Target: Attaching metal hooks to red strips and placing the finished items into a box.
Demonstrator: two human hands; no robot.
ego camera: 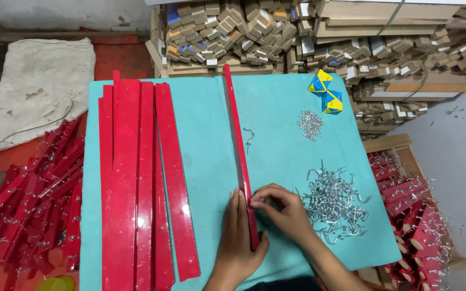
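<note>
On the floor at far left lies a heap of red strips (33,199) fitted with hooks, below a dirty cloth sack (39,91). On the turquoise surface (287,151), a stack of bare red strips (136,178) lies lengthwise. Near the middle a single red strip (239,156) stands on edge; the left hand (238,237) presses flat against its left side, fingers together, while the right hand (282,211) pinches something small at the strip's top edge. A loose screw hook (249,137) lies beside the strip. Further right sit a pile of metal hooks (334,202), a smaller pile (309,125) and two blue-yellow boxes (326,92).
</note>
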